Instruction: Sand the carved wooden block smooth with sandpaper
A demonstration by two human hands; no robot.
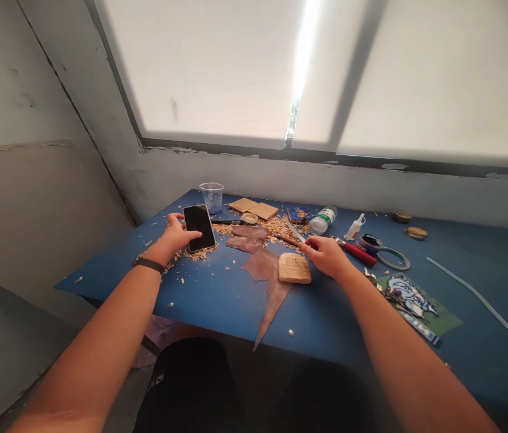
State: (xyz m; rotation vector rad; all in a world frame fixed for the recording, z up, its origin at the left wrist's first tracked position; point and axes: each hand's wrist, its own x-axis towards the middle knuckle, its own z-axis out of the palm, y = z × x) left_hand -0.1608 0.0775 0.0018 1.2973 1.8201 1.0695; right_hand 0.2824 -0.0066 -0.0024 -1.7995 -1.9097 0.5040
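My left hand [178,233] is closed around a smartphone [199,227], its thumb across the dark screen. The phone is tilted up over wood shavings at the table's left. My right hand [323,254] is closed on a slim knife [297,234], its pale blade pointing away to the left. Close beside it lies a thin tool with a brown wooden handle [284,239]. Just left of my right hand, a rounded wooden block [294,269] rests partly on a torn piece of brown leather-like material [263,264]. The fingertips on the knife are partly hidden.
Wood shavings [276,225] cover part of the blue table [231,307]. At the back stand a clear plastic cup [211,197] and thin wooden boards [254,208]. A bottle [323,220], glue bottle [354,227], red-handled tool [359,253], tape roll [393,258] and green mat [445,322] lie right.
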